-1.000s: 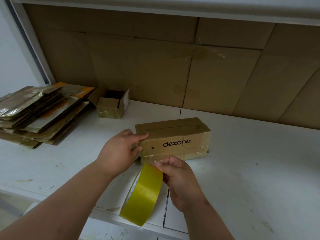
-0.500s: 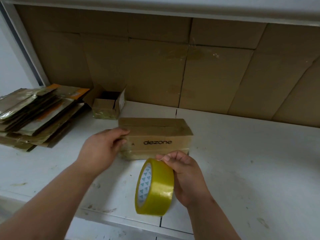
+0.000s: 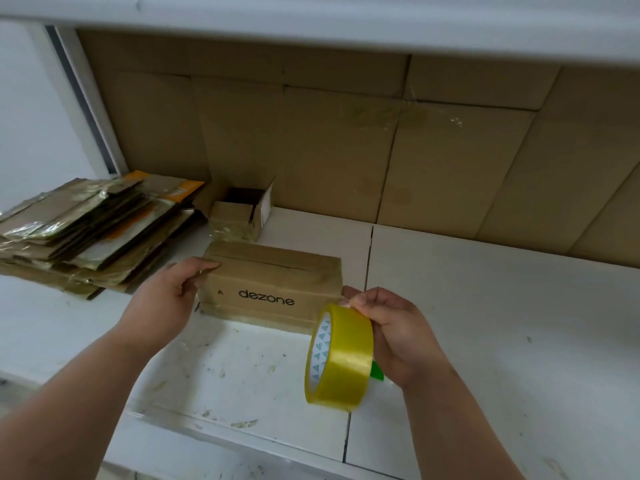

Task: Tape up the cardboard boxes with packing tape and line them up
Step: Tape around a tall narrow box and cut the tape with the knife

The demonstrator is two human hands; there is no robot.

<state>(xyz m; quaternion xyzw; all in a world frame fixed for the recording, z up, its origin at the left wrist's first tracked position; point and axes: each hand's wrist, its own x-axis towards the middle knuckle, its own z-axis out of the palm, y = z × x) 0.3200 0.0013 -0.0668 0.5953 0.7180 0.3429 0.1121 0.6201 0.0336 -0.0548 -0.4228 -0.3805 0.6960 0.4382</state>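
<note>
Tape sits nearest — the yellow packing tape roll [image 3: 339,358] is gripped in the right hand [image 3: 398,337], thumb and fingers pinched at its top edge just beside the box's right end. Beyond it the dezone box [image 3: 270,289] lies on the white desk [image 3: 485,323], long axis left to right, its top seam running the same way. The left hand [image 3: 166,299] curls round the box's left end — steadying it. Farther back stand a small open box [image 3: 242,216] and flattened cartons [image 3: 86,237].
</note>
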